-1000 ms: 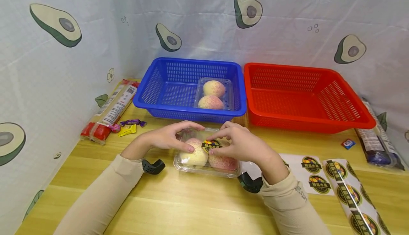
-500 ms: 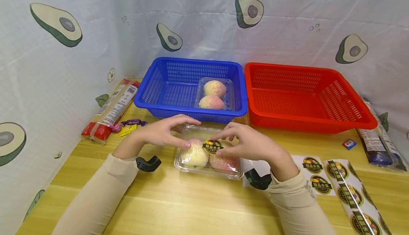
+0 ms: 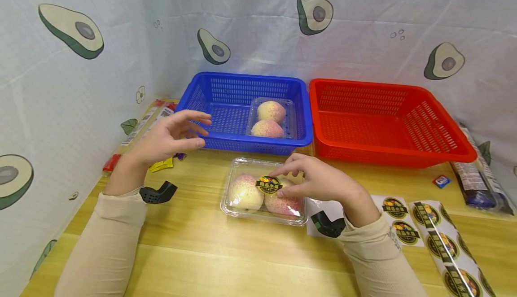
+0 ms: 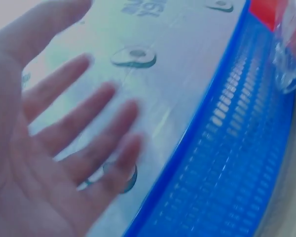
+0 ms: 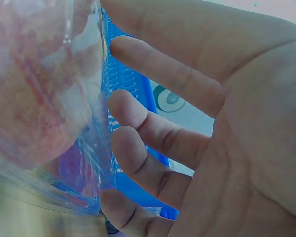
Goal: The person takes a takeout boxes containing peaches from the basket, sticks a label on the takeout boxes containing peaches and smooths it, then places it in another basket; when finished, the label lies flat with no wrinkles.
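A clear plastic clamshell [image 3: 262,200] with two pink-speckled peaches lies on the wooden table in front of me. A round black-and-yellow sticker [image 3: 268,185] sits on its lid. My right hand [image 3: 291,181] rests on the lid, thumb and forefinger touching either side of the sticker; in the right wrist view the right hand [image 5: 197,128] lies loosely curved beside the clamshell [image 5: 39,98]. My left hand [image 3: 189,131] hovers open, fingers spread, by the front left of the blue basket [image 3: 238,144], holding nothing. The left wrist view shows the left hand [image 4: 64,143] against that basket [image 4: 227,163].
A second clamshell of peaches [image 3: 269,118] lies in the blue basket. A red basket [image 3: 387,159] stands to its right. A sticker sheet [image 3: 397,220] and a sticker roll [image 3: 448,247] lie right of my wrist. Wrapped candies [image 3: 161,164] and long packages [image 3: 139,131] lie at left.
My left hand has let go of the clamshell and risen up and left toward the blue basket. The right hand stays on the sticker.
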Demonstrator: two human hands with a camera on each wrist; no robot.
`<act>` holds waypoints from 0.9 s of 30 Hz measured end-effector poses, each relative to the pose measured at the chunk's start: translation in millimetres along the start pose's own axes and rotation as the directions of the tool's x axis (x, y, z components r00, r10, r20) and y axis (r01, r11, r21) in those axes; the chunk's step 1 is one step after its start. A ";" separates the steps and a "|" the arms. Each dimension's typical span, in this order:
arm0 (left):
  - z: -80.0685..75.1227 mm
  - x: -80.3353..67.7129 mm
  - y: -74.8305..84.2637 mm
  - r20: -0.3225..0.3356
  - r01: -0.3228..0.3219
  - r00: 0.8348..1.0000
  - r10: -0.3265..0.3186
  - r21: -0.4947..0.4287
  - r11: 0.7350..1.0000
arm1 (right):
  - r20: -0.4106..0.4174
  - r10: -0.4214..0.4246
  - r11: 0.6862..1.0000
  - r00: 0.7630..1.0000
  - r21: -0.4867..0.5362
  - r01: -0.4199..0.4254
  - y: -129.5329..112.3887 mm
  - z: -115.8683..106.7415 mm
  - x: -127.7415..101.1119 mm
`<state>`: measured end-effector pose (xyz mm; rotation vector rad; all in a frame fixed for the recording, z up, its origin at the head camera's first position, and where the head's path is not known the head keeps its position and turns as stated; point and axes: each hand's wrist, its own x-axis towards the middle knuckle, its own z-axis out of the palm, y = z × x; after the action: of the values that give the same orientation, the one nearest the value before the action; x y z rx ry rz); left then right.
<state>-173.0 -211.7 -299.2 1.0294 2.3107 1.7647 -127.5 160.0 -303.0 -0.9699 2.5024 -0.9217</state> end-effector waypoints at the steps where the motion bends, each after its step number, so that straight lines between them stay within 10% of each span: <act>1: -2.8 -0.7 -0.3 -0.074 -0.003 0.997 0.003 0.003 1.000 | 0.000 0.002 1.000 1.000 -0.001 -0.002 0.2 0.2 0.0; 6: -10.7 -0.9 -2.7 -0.381 0.184 0.914 -0.141 0.080 0.980 | -0.004 0.009 1.000 1.000 -0.008 -0.009 0.3 1.0 0.5; 10: -16.8 -0.2 -13.9 -0.440 0.407 0.838 -0.324 0.106 0.907 | 0.001 0.015 1.000 1.000 -0.005 -0.015 1.2 0.8 0.8; 15: -22.4 -0.6 -35.3 -0.350 0.501 0.817 -0.458 0.040 0.864 | 0.000 0.004 1.000 1.000 0.004 -0.004 4.5 0.5 1.2; 27: -15.9 1.4 -50.5 -0.312 0.537 0.799 -0.514 -0.016 0.844 | -0.132 0.090 0.996 0.987 0.020 -0.088 13.7 -2.0 1.7</act>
<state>-204.4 -230.5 -337.5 0.0656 2.5072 1.6913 -136.4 167.5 -310.7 -0.8101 2.6213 -1.0051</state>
